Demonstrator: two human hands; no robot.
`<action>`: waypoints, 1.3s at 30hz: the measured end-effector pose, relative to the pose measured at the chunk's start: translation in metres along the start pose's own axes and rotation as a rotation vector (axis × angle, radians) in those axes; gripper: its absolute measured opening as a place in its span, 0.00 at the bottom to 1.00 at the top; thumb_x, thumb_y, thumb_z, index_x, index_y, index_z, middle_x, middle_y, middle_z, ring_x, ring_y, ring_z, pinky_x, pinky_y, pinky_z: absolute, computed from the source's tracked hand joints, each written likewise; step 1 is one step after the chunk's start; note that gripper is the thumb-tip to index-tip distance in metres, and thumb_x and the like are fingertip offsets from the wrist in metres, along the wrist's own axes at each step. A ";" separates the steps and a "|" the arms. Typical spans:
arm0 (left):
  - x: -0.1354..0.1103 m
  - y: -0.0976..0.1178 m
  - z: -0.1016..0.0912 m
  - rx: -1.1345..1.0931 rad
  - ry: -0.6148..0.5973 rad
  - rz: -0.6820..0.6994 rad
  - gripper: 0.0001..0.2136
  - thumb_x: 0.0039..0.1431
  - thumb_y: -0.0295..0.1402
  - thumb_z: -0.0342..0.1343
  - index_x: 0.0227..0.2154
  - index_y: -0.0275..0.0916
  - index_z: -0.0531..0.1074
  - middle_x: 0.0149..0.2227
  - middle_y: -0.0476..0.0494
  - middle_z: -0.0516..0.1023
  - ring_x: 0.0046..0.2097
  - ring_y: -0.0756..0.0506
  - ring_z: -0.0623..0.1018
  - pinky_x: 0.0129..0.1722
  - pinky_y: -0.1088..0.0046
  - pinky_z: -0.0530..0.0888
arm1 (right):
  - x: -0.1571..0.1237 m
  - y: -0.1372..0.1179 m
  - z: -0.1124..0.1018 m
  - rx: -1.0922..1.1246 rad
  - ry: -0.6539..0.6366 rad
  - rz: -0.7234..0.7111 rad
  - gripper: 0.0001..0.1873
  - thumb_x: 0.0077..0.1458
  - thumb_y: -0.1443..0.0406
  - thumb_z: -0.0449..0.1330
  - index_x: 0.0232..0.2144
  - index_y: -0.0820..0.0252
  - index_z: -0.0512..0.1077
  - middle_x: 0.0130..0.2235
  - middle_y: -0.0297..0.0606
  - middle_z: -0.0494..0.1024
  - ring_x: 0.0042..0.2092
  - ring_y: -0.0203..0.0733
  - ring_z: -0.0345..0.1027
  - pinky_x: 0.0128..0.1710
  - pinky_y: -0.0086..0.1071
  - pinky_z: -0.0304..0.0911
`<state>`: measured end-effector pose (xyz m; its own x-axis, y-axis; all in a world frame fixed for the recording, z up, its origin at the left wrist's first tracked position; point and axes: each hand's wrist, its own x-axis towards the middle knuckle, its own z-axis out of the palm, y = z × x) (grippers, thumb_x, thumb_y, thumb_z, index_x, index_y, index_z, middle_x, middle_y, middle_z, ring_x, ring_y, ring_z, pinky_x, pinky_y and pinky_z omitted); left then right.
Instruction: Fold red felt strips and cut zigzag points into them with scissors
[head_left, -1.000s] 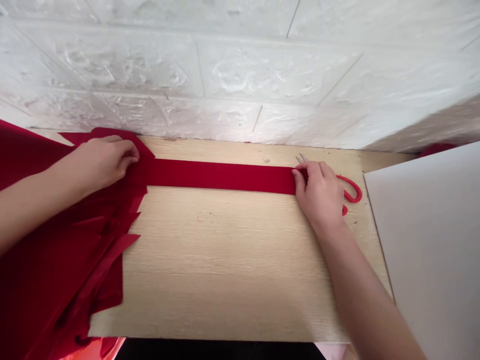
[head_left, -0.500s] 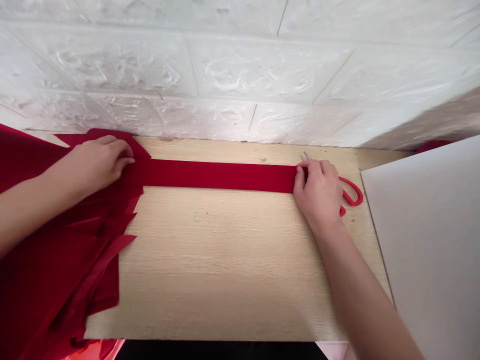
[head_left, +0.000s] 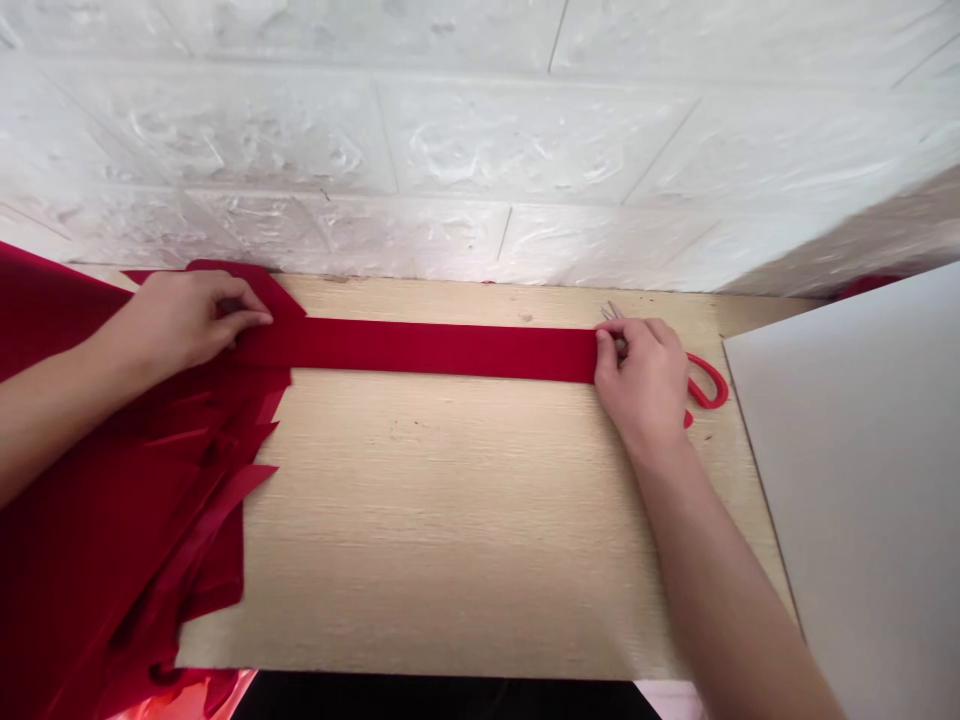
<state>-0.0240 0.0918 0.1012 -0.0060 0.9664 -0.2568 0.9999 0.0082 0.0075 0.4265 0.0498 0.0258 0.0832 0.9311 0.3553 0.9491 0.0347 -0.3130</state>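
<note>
A flat strip of red fabric (head_left: 442, 348) lies straight across the wooden table (head_left: 450, 520). Its right end is pinched between the thumb and fingers of my right hand (head_left: 646, 380). My left hand (head_left: 199, 315) is closed over the strip's left part, where it meets a heap of red fabric (head_left: 105, 540); thumb and forefinger are pressed together there, and the exact cloth between them is partly hidden. Beneath and beside my right hand lie scissors with red handles (head_left: 709, 382), their blade tips showing just above the hand.
A white brick-patterned wall (head_left: 450, 140) borders the table's back edge. On the right stands a large pale board (head_left: 862, 430). Loose pointed ends of the red heap spread over the table's left side, and some orange-red material (head_left: 195, 695) shows below the front edge.
Almost nothing differs. The whole view has shifted slightly, and both hands still hold the red strip laid straight between them.
</note>
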 end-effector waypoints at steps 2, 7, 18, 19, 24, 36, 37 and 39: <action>0.000 -0.003 0.001 -0.053 -0.018 -0.037 0.18 0.58 0.46 0.49 0.38 0.39 0.76 0.26 0.50 0.78 0.32 0.46 0.74 0.37 0.74 0.67 | 0.000 0.002 0.000 0.002 0.008 -0.001 0.13 0.63 0.65 0.52 0.39 0.60 0.76 0.39 0.49 0.77 0.44 0.53 0.69 0.47 0.47 0.66; 0.001 -0.009 0.003 -0.088 -0.020 -0.037 0.19 0.60 0.47 0.49 0.42 0.40 0.77 0.26 0.53 0.79 0.32 0.47 0.74 0.38 0.75 0.67 | 0.001 0.006 0.001 -0.014 0.026 0.017 0.13 0.62 0.66 0.52 0.39 0.60 0.77 0.39 0.49 0.78 0.44 0.53 0.69 0.47 0.47 0.66; -0.007 -0.003 0.004 -0.109 0.083 0.055 0.22 0.59 0.47 0.46 0.41 0.35 0.78 0.47 0.41 0.80 0.41 0.45 0.74 0.48 0.71 0.70 | 0.001 0.004 0.003 -0.033 0.015 0.035 0.11 0.62 0.67 0.51 0.41 0.59 0.74 0.40 0.50 0.78 0.44 0.54 0.69 0.46 0.47 0.64; -0.007 -0.004 0.005 -0.108 0.091 0.063 0.22 0.59 0.46 0.46 0.41 0.36 0.77 0.47 0.41 0.80 0.41 0.46 0.74 0.48 0.71 0.70 | 0.001 0.005 0.003 -0.032 0.016 0.036 0.12 0.62 0.67 0.51 0.42 0.59 0.73 0.41 0.50 0.77 0.45 0.54 0.68 0.46 0.47 0.64; -0.002 -0.008 0.007 -0.131 0.012 -0.049 0.20 0.60 0.46 0.49 0.43 0.38 0.76 0.40 0.48 0.81 0.35 0.48 0.73 0.43 0.74 0.70 | 0.001 0.006 0.006 -0.057 0.037 0.027 0.12 0.64 0.65 0.50 0.39 0.59 0.73 0.40 0.51 0.77 0.44 0.55 0.68 0.46 0.48 0.64; -0.005 0.085 -0.016 0.286 0.203 0.370 0.21 0.65 0.34 0.38 0.50 0.39 0.75 0.55 0.35 0.74 0.58 0.30 0.72 0.44 0.50 0.76 | 0.002 0.001 0.005 -0.104 0.001 0.037 0.10 0.62 0.68 0.50 0.39 0.60 0.72 0.40 0.51 0.75 0.45 0.55 0.67 0.46 0.48 0.65; -0.006 0.113 -0.016 0.251 0.191 0.460 0.22 0.66 0.31 0.37 0.51 0.39 0.75 0.55 0.34 0.74 0.57 0.31 0.72 0.44 0.51 0.76 | 0.003 0.000 0.005 -0.105 -0.006 0.039 0.10 0.62 0.68 0.50 0.39 0.60 0.72 0.40 0.52 0.75 0.45 0.55 0.67 0.46 0.48 0.65; -0.004 0.168 -0.010 0.155 0.189 0.617 0.20 0.66 0.29 0.39 0.49 0.38 0.76 0.52 0.34 0.76 0.54 0.33 0.75 0.47 0.50 0.75 | 0.003 -0.001 0.004 -0.104 -0.015 0.045 0.11 0.62 0.68 0.50 0.38 0.60 0.72 0.40 0.52 0.75 0.45 0.55 0.67 0.46 0.48 0.65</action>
<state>0.1438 0.0915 0.1129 0.5812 0.8102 -0.0761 0.8098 -0.5850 -0.0438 0.4246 0.0540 0.0241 0.1227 0.9361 0.3297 0.9710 -0.0446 -0.2349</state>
